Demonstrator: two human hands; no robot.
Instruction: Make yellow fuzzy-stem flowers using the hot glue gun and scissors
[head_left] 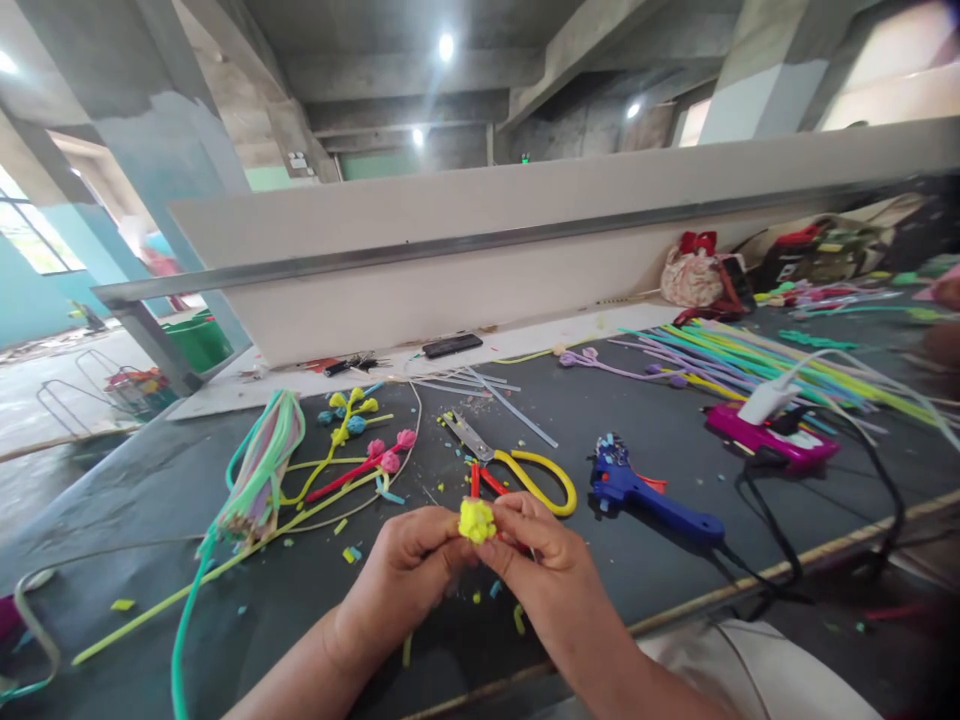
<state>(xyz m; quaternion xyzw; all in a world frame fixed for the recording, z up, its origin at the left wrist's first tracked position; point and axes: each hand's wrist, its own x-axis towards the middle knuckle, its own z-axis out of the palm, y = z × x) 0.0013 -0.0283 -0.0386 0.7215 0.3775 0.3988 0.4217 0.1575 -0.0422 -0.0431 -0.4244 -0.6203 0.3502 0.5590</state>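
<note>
My left hand (409, 575) and my right hand (540, 560) meet above the dark table (660, 420), both pinching a small yellow rolled bud (477, 521) between their fingertips. A red stem pokes up behind the bud. Just beyond my hands lie scissors with yellow handles (517, 468). A blue glue gun (649, 492) rests to the right of my right hand, its black cord trailing off to the right.
Finished stems with yellow, blue and pink buds (360, 435) and a bundle of pastel strips (259, 470) lie at left. Long coloured strips (757, 365) fan out at right, near a pink power strip (772, 435). A phone (451, 345) sits by the white partition. Scraps litter the table.
</note>
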